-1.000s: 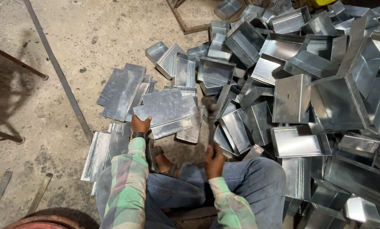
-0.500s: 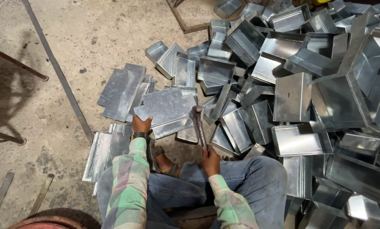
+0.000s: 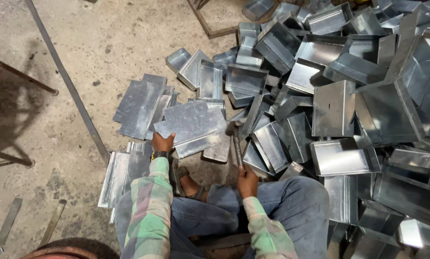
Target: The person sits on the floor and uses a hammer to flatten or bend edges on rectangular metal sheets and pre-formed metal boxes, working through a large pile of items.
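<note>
- My left hand (image 3: 162,142) is gripping the near edge of a flat sheet (image 3: 192,125).
- My right hand (image 3: 247,176) is clenching a hammer (image 3: 235,141), head touching the sheet.
- Trays (image 3: 342,156) are lying heaped at right.

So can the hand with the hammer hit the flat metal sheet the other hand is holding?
Probably yes. The right hand holds the hammer with its head right beside the sheet, which the left hand grips at its near edge. Nothing lies between them.
</note>
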